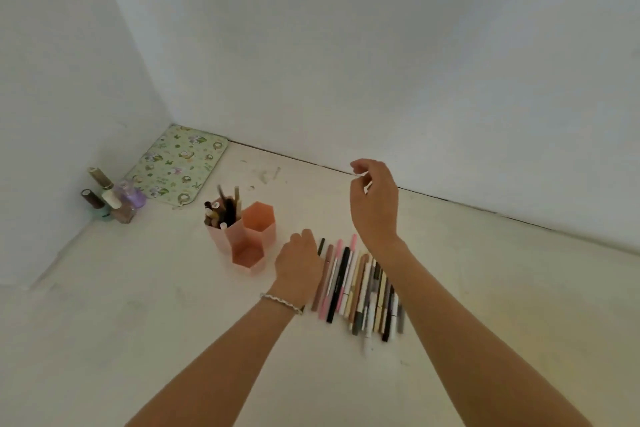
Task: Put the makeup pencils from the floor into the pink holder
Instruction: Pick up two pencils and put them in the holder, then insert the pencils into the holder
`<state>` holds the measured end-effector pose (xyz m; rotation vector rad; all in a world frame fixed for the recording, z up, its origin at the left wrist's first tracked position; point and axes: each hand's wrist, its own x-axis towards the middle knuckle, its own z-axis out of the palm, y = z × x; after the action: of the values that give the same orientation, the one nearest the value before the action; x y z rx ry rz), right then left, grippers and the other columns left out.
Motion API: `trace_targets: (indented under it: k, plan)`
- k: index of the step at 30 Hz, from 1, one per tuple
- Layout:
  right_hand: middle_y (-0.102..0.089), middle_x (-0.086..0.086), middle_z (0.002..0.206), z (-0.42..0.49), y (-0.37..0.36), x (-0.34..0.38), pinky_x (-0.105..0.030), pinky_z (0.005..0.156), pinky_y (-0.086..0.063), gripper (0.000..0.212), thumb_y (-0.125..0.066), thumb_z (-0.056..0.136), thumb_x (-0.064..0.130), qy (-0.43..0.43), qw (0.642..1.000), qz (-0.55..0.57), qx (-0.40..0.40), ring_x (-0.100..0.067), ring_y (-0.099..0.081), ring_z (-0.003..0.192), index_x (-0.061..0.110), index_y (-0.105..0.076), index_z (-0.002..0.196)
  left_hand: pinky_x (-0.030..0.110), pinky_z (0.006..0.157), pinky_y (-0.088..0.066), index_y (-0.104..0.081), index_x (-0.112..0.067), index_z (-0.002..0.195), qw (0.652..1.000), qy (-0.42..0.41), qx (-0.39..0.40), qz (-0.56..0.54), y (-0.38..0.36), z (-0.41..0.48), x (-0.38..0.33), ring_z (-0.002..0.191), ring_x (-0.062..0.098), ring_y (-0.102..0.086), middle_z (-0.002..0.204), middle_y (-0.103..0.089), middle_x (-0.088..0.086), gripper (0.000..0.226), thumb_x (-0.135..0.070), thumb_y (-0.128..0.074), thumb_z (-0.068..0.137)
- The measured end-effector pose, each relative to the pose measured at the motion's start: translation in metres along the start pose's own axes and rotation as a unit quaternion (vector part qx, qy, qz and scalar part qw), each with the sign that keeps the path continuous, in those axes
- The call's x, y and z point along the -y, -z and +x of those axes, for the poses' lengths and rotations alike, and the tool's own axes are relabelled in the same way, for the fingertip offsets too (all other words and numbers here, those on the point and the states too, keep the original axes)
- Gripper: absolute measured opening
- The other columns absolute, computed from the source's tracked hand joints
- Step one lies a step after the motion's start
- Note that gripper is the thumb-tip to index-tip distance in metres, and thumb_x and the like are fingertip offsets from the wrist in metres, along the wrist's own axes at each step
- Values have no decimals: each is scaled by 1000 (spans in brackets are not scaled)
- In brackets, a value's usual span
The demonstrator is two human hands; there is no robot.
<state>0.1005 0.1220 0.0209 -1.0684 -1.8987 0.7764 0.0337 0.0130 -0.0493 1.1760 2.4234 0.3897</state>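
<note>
A pink holder made of three hexagonal cups stands on the pale floor. Its back-left cup holds several makeup pencils; the other two cups look empty. To the right, a row of several makeup pencils lies side by side on the floor. My left hand rests at the row's left end, fingers closed around a dark pencil whose tip sticks out beyond the knuckles. My right hand hovers above the far end of the row, fingers loosely curled, with nothing visible in it.
Several nail polish bottles stand in the corner at the left. A green patterned mat lies flat behind the holder against the wall. White walls close the space at the left and back.
</note>
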Motion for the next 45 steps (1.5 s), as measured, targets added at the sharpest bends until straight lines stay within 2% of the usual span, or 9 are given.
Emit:
trace_targets:
  k: [4,9,17,23,28,34,36,41,45]
  plan:
    - [-61,11,97,-7,18,-26,-4,73,-38,29,-49,88,-1,-32,999,-34,25,2,-54,83,17,-65,103,35,85,-50,-42,-10,128,998,12,27,56,-24,6,1,108,27,-60,122,-55,11,30,-14,-45,98]
    - [-65,6,99,-20,11,-38,-21,75,-47,24,-46,95,8,-64,988,-91,105,-8,-57,78,16,-64,109,36,77,-49,-44,-3,121,999,4,50,-17,-11,18,6,99,30,-64,111,-62,15,33,-13,-55,92]
    - [-66,-9,94,-48,-32,-41,-35,77,-49,13,-48,95,12,-65,888,-335,307,-26,-61,91,8,-53,106,15,56,-38,-31,-23,147,953,-82,-169,-238,78,19,-23,64,5,-53,78,-50,-6,68,-9,-61,87]
    - [-65,-10,98,-73,-53,-45,-35,91,-46,14,-47,93,4,-52,867,-357,343,-25,-57,94,8,-49,106,20,64,-47,-25,-32,152,948,-82,-162,-262,93,5,-20,76,14,-58,88,-54,1,78,-9,-60,87]
    - [-61,-5,85,-68,-56,-39,-28,64,-45,17,-48,91,5,-83,909,-273,305,-20,-56,76,8,-46,108,16,60,-48,-36,-37,141,929,-88,-218,-285,99,-4,-9,76,6,-61,90,-54,-8,70,-9,-64,84]
    - [-60,2,73,-18,-30,-12,-24,52,-52,17,-55,90,12,-113,988,-45,90,-6,-59,57,21,-48,103,5,59,-48,-40,-43,133,851,-62,-401,-333,152,2,60,75,-5,-62,87,-57,-13,58,-12,-57,86]
    - [-56,8,69,-8,-27,0,-12,52,-43,22,-56,89,12,-84,995,-2,49,-3,-54,55,21,-49,108,6,59,-47,-40,-39,134,863,-45,-401,-305,149,3,78,73,-4,-62,87,-56,-13,56,-10,-57,89]
    - [-58,3,81,-12,-34,24,-22,65,-48,29,-56,91,11,-34,996,61,51,-12,-55,71,25,-47,115,32,80,-51,-55,-18,132,922,-70,-352,-144,116,0,98,92,20,-61,104,-62,6,42,-7,-59,92]
    - [-56,9,77,-21,-42,48,-18,63,-46,28,-56,91,9,-1,992,122,35,-5,-50,66,29,-47,109,42,98,-40,-68,-9,121,911,-61,-405,-52,109,-5,108,117,31,-54,119,-62,13,31,-11,-60,91]
